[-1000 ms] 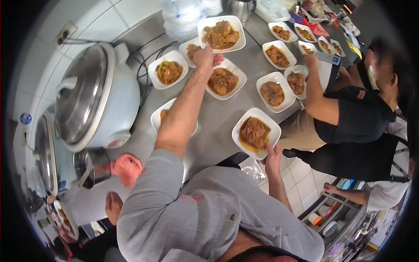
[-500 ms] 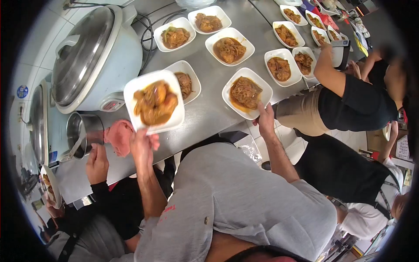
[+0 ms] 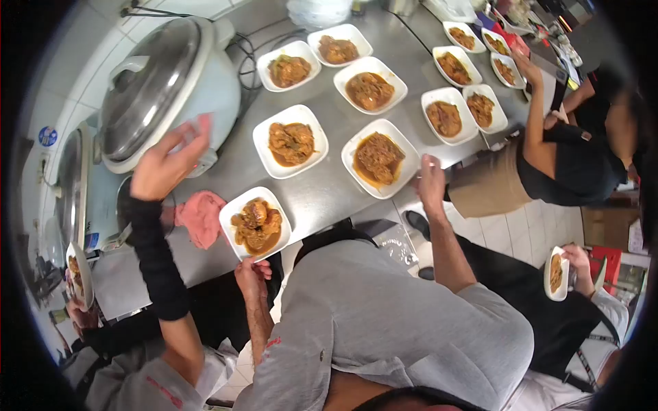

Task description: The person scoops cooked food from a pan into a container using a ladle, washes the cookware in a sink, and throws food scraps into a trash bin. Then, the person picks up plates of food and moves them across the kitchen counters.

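Observation:
My left hand (image 3: pixel 253 279) is closed on the lower corner of a white square bowl (image 3: pixel 282 238) of stewed meat in brown sauce, at the counter's front edge. Whether the bowl's base touches the counter, I cannot tell. My right hand (image 3: pixel 431 183) is beside the right rim of another white bowl (image 3: pixel 350 152) of brown shredded-looking meat, its fingers loosely bent and apart, holding nothing. Behind these two stands a similar bowl (image 3: pixel 290 142) of stew.
More filled bowls (image 3: pixel 370 91) stand on the steel counter (image 3: pixel 322 198). At left are a large lidded cooker (image 3: pixel 205 89), a pink cloth (image 3: pixel 200 219) and another person's raised hand (image 3: pixel 171 157). People work at right; one holds a bowl (image 3: pixel 556 274).
My left hand has lowered its bowl toward me, uncovering the bowl behind. My right hand has come off its bowl's rim. The other person's hand at left has risen before the cooker.

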A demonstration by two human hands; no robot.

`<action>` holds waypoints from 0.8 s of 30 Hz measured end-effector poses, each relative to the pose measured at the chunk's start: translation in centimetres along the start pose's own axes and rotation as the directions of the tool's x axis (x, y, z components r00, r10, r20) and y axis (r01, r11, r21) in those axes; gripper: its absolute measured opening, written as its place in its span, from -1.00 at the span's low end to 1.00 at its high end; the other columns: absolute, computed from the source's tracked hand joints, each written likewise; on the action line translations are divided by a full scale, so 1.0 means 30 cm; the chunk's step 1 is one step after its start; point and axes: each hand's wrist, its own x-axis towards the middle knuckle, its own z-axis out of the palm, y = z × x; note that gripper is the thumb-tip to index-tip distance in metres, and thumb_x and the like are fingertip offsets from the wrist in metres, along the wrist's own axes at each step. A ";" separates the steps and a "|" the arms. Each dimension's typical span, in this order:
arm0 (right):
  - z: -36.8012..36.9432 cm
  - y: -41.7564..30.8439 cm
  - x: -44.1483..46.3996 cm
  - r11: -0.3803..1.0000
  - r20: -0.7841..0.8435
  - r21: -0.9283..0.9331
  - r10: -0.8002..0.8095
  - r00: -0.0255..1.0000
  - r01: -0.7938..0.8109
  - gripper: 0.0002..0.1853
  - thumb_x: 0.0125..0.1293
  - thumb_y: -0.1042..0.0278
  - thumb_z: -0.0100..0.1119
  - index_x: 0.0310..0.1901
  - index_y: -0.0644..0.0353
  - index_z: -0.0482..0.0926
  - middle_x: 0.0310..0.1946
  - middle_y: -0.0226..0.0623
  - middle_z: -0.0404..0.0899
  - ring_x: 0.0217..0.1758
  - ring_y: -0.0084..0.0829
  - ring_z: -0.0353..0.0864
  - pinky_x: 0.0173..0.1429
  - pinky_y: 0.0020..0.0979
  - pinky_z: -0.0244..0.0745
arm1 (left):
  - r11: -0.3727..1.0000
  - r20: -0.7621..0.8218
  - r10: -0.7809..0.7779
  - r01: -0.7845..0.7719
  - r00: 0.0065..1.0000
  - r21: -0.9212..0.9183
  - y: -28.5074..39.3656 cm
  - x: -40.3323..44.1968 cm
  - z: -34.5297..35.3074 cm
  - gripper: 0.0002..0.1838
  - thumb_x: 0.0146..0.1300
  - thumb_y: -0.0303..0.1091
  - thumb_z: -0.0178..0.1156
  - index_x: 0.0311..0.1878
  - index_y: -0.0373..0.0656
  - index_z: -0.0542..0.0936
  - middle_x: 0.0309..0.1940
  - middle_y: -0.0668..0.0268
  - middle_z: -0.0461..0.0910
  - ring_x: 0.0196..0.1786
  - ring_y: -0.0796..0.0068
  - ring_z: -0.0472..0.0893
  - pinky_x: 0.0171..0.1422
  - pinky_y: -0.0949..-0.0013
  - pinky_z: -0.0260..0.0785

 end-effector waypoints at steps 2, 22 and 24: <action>0.019 -0.033 0.035 0.981 -0.135 -0.069 -0.191 0.972 0.183 -0.54 0.32 0.03 -0.05 -0.03 0.34 0.39 -0.60 -0.33 0.42 -0.52 -0.57 0.38 -0.45 -0.49 0.31 | 1.000 0.014 0.006 -0.005 1.000 -0.027 -0.025 0.023 -0.004 -0.74 0.16 -0.30 -0.07 -0.52 -0.27 0.46 -0.69 0.21 0.48 -0.78 0.47 0.41 -0.76 0.47 0.23; 0.563 -0.555 0.009 0.895 0.622 0.422 -0.173 0.763 -0.142 -0.69 0.29 0.21 0.01 -0.08 0.29 0.41 -0.58 -0.37 0.41 -0.71 -0.61 0.36 -0.69 -0.55 0.23 | 0.992 0.090 0.121 -0.118 0.989 -0.039 0.016 0.074 0.041 -0.50 0.32 0.07 -0.15 -0.11 -0.27 0.36 -0.60 0.18 0.52 -0.72 0.47 0.49 -0.74 0.51 0.30; 0.582 -0.547 0.061 0.858 0.600 0.462 -0.119 0.791 -0.222 -0.69 0.30 0.23 -0.01 -0.06 0.29 0.38 -0.59 -0.37 0.40 -0.70 -0.59 0.38 -0.69 -0.55 0.26 | 0.986 0.067 0.164 -0.162 0.984 -0.037 0.016 0.082 0.044 -0.51 0.33 0.05 -0.15 -0.10 -0.29 0.35 -0.60 0.17 0.51 -0.72 0.47 0.48 -0.75 0.51 0.30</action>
